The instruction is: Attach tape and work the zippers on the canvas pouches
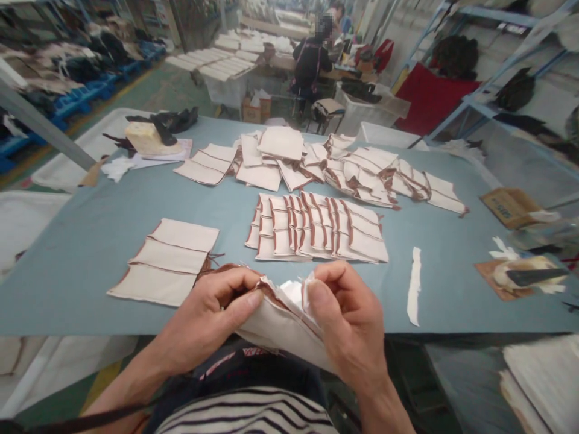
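In front of my body I hold a cream fabric panel (284, 337) with a brown edge, its near part hanging past the table's front edge. My left hand (212, 310) pinches the panel's brown-trimmed edge between thumb and fingers. Thumb and fingers of my right hand (346, 322) are closed at the other end, on the panel and a torn-looking white strip (293, 292). Whether that strip is still attached along the edge I cannot tell. Left of my hands a similar panel with brown seams (169, 253) lies flat, loose brown threads at its right side.
Beyond my hands lies an overlapping row of brown-edged panels (316, 229). A heap of cream panels (280, 144) spreads behind it on the blue-grey table (81, 259). At right are a loose white strip (414, 286), a taped block (525, 274) and a cardboard box (511, 207). A person (310, 63) sits farther back.
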`<control>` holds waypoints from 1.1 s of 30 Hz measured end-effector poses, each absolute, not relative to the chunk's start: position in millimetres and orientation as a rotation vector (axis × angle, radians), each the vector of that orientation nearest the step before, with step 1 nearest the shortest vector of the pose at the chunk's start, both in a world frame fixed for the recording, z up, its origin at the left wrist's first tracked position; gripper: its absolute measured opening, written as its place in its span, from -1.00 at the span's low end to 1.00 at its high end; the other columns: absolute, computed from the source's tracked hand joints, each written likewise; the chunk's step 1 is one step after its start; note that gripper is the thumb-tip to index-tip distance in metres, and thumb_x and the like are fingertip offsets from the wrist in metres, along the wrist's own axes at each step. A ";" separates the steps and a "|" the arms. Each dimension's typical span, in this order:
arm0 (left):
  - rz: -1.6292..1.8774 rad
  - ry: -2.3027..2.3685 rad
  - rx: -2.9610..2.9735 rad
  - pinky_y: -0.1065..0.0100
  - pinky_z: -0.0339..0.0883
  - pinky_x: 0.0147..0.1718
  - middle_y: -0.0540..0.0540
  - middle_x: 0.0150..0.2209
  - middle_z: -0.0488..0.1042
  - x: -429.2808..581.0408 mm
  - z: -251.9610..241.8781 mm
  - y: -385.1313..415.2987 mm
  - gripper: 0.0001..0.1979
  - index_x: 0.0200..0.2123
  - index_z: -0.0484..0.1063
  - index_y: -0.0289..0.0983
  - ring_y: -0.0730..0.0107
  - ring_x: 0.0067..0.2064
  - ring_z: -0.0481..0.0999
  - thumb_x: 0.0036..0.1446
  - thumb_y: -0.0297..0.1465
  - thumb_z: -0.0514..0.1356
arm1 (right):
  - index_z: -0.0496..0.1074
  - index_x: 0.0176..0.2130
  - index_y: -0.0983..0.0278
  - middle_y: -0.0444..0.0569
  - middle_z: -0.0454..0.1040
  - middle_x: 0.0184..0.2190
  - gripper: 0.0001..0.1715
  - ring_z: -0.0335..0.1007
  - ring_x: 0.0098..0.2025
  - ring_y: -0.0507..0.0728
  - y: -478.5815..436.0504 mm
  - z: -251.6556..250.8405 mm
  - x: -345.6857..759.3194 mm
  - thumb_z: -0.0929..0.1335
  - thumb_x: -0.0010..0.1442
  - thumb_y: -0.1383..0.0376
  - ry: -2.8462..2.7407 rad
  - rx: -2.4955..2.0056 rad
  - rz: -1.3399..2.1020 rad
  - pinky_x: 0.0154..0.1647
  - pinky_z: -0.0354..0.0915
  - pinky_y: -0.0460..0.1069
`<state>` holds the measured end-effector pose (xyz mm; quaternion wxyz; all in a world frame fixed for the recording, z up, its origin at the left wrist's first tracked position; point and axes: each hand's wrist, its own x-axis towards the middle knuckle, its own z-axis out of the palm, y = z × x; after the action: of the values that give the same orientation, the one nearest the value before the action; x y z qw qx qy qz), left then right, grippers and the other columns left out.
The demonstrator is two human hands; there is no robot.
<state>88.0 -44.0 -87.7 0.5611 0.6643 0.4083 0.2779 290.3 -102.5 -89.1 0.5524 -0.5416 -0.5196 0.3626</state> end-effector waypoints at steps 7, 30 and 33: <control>0.662 0.968 1.548 0.51 0.33 -0.45 -0.02 -0.38 0.64 97.8 -80.0 -44.1 -0.74 -0.32 0.67 -0.26 0.39 -0.39 0.51 0.29 -0.26 0.24 | 0.50 -0.19 0.18 -0.12 0.63 -0.38 -0.94 0.54 -0.39 0.07 -105.9 -90.1 275.6 0.41 0.39 0.26 -1.317 -1.379 0.777 -0.38 0.38 -0.07; 0.618 0.948 1.371 0.52 0.30 -0.50 -0.06 -0.36 0.66 89.3 -89.3 -38.4 -0.69 -0.30 0.72 -0.29 0.40 -0.43 0.47 0.28 -0.19 0.26 | 0.54 -0.09 0.17 -0.14 0.63 -0.35 -0.81 0.55 -0.33 0.12 -89.0 -100.2 278.0 0.45 0.34 0.14 -1.429 -1.558 0.879 -0.29 0.36 -0.02; 0.607 0.952 1.381 0.51 0.35 -0.44 -0.08 -0.32 0.67 84.7 -94.2 -38.7 -0.68 -0.28 0.72 -0.29 0.36 -0.37 0.51 0.29 -0.19 0.26 | 0.56 -0.10 0.17 -0.15 0.61 -0.37 -0.80 0.52 -0.36 0.11 -88.1 -101.6 276.0 0.45 0.33 0.13 -1.456 -1.590 0.844 -0.32 0.34 -0.02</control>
<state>84.7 -38.7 -94.2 0.6279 0.6027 0.4152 0.2646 276.0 -88.1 -101.6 0.4017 -0.6289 -0.5759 0.3337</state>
